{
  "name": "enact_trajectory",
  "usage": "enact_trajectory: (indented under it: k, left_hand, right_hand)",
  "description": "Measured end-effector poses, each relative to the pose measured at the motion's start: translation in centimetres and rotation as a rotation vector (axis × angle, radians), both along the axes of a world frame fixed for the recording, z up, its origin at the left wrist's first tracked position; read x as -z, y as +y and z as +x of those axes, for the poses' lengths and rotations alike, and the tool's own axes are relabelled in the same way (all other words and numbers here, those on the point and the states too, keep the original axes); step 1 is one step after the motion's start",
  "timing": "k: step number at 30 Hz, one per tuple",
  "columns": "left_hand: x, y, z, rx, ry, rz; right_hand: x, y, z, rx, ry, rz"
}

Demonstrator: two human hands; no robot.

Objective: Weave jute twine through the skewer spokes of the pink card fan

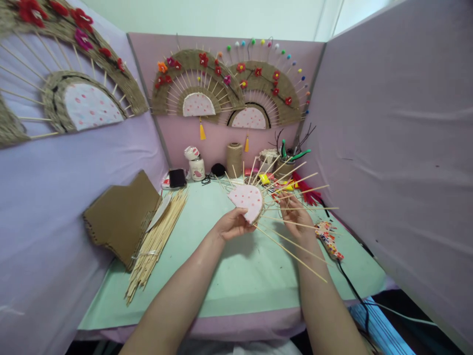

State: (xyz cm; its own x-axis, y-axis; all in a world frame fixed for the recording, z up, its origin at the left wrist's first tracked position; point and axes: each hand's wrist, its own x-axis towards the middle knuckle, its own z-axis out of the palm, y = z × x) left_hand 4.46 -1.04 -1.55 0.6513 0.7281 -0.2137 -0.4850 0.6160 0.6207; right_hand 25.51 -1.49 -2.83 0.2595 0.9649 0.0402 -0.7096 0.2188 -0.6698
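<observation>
My left hand (232,224) grips the lower edge of a half-round pink dotted fan core (247,199) held above the green table top (207,276). Several thin bamboo sticks (295,246) fan out from this core to the right and upward. My right hand (295,213) sits among those sticks, fingers curled around one or more of them just right of the core.
A bundle of loose bamboo sticks (157,241) and a stack of cardboard pieces (123,217) lie at the left. A twine spool (234,159), a small jar (197,169), pliers (295,154) and a glue gun (328,240) with its cable stand at the back and right. Finished fans (221,84) hang on the walls.
</observation>
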Motion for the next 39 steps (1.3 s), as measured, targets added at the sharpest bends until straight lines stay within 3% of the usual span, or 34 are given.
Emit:
enact_trajectory:
  k: [6,25,34,39]
  left_hand:
    - [0.1,-0.9,0.8,0.095,-0.023,0.055]
    - [0.0,-0.7,0.7,0.107,-0.068,0.01]
    - [-0.3,0.3,-0.2,-0.076,-0.047,0.019]
    - [-0.4,1.3,-1.0,-0.23,-0.051,-0.002]
  right_hand:
    - [-0.3,-0.3,-0.5,0.047,-0.022,0.037]
    - [-0.1,-0.2,-0.1,0.082,0.028,0.013]
    - [-0.5,-0.6,0.8,0.058,0.147,-0.002]
    - [-1.0,-0.9,0.7,0.052,0.148,0.106]
